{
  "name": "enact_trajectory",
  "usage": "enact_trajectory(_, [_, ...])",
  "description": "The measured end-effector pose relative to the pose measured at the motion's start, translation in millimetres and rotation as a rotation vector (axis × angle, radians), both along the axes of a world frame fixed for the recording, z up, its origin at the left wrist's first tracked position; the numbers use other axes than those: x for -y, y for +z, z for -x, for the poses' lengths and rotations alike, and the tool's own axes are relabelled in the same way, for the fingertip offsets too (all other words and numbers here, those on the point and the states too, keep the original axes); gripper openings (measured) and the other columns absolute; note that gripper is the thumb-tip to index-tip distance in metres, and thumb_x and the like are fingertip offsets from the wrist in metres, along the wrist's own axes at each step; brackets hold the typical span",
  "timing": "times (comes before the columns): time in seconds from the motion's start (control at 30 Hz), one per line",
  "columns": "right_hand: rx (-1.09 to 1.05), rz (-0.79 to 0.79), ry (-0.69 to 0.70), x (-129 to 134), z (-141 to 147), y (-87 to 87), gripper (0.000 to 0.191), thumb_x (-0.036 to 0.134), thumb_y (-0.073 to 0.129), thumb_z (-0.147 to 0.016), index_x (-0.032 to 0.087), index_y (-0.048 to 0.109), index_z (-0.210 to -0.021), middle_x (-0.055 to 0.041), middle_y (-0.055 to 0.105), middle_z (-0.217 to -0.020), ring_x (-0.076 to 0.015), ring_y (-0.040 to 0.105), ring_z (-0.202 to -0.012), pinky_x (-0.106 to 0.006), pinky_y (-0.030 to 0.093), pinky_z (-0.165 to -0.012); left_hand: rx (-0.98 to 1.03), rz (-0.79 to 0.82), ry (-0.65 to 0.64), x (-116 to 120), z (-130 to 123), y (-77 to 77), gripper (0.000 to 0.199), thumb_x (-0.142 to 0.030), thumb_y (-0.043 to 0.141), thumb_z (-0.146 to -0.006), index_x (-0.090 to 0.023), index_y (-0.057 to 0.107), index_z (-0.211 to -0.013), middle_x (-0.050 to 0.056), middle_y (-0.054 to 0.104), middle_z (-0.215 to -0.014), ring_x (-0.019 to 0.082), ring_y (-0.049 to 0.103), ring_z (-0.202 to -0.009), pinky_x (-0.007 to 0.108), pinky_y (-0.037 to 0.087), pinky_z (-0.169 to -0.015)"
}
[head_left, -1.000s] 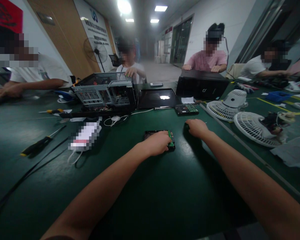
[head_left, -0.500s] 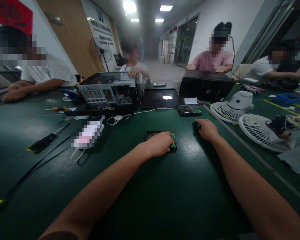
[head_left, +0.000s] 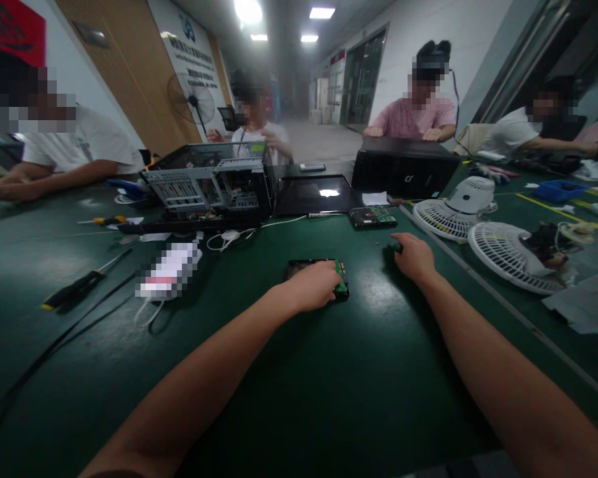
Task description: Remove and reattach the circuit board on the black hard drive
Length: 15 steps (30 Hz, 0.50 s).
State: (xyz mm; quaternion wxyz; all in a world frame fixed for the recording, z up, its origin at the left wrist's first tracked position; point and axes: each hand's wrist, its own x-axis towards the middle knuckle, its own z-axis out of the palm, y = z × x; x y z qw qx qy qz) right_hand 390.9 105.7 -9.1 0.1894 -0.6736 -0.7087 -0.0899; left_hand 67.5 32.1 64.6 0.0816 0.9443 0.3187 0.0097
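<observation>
So the left hand (head_left: 313, 287) is pressed over a hard drive (head_left: 343, 282) flat on the green table (head_left: 289, 385), right about mid-frame, fingers gripping its right end. The right hand (head_left: 414, 255), a bit right of center, is curled around a small dark object (head_left: 397, 247) (no clue what, it's mostly hidden). One tiny speck (head_left: 377, 243) sits on the tabletop just left of it, can't make out what.

That drive's probably heavy for its size, stiff all over, kinda slick on the metal. The exposed green circuit board (head_left: 339, 271) is likely the touchy bit, so I'd pinch the long metal sides and keep fingertips off it.

Quick count: two drives, the second drive (head_left: 373, 218) sitting farther back, above and right of center. Two screwdrivers over on the left, a lower screwdriver (head_left: 76, 289) and an upper screwdriver (head_left: 112, 220). Two white fan pieces at right, a rear fan piece (head_left: 456, 211) and a front fan piece (head_left: 508, 259). One open computer case (head_left: 204, 189) upper left of center, one closed black case (head_left: 403, 169) upper right, one flat black panel (head_left: 316, 194) between them. One blue tray (head_left: 559, 191), far right.
</observation>
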Motion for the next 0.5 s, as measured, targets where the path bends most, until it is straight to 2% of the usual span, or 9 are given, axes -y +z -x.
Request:
enact_trajectory(0.13, [0.027,0.038,0.001,-5.2,2.8,-2.1,0.049,0.014,0.055,-0.084,0.015,0.066,-0.132,-0.0133,0.070,-0.130,-0.0308,0.061,-0.118,-0.042,0.046,-0.103,0.005,0.001,0.002,-0.2,0.0,0.4,0.025,-0.021,0.071,-0.089,-0.013,0.073,-0.113,0.014,0.065,-0.115,0.027,0.064,-0.105,0.036,0.051,-0.088])
enact_trajectory(0.5, [-0.003,0.028,0.035,-4.8,2.0,-5.8,0.043,0.012,0.056,-0.082,0.019,0.071,-0.122,-0.0087,0.074,-0.119,-0.0282,0.064,-0.111,-0.039,0.048,-0.097,-0.016,0.000,0.000,-1.4,0.4,1.0,0.025,-0.023,0.071,-0.090,-0.014,0.073,-0.113,0.014,0.066,-0.114,0.028,0.064,-0.106,0.036,0.051,-0.087])
